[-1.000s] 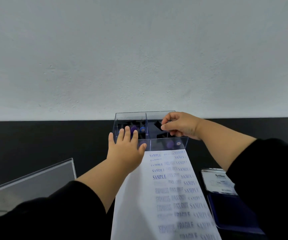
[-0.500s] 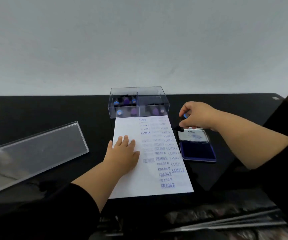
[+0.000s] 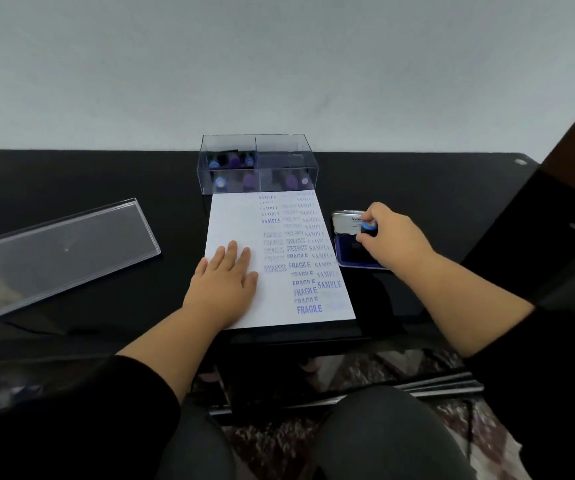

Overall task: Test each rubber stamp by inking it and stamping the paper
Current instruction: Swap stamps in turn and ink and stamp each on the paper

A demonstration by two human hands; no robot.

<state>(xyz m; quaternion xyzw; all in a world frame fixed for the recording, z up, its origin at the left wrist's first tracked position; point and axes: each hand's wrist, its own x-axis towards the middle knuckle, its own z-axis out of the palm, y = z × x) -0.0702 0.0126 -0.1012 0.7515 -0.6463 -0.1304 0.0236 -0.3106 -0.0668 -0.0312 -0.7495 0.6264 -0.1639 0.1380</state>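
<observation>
A white paper [image 3: 237, 220] lies on the black table, its right half covered with blue SAMPLE, EXPRESS, FAX OUT and FRAGILE prints. My left hand [image 3: 225, 282] rests flat on its lower left part. My right hand [image 3: 388, 237] grips a black rubber stamp with a blue top [image 3: 369, 226] and holds it down over the open blue ink pad [image 3: 346, 252] right of the paper. The stamp's face is hidden. A clear divided box [image 3: 280, 150] beyond the paper holds several more stamps with blue and purple tops.
A clear acrylic lid [image 3: 61, 244] lies tilted on the table at the left. The ink pad's silver lid [image 3: 346, 221] stands open behind the pad. The table's near edge runs just below the paper, with my knees and patterned floor beneath.
My right hand took a stamp out of the box and carried it right and down to the ink pad. My left hand slid from the box onto the paper. The view tilted down.
</observation>
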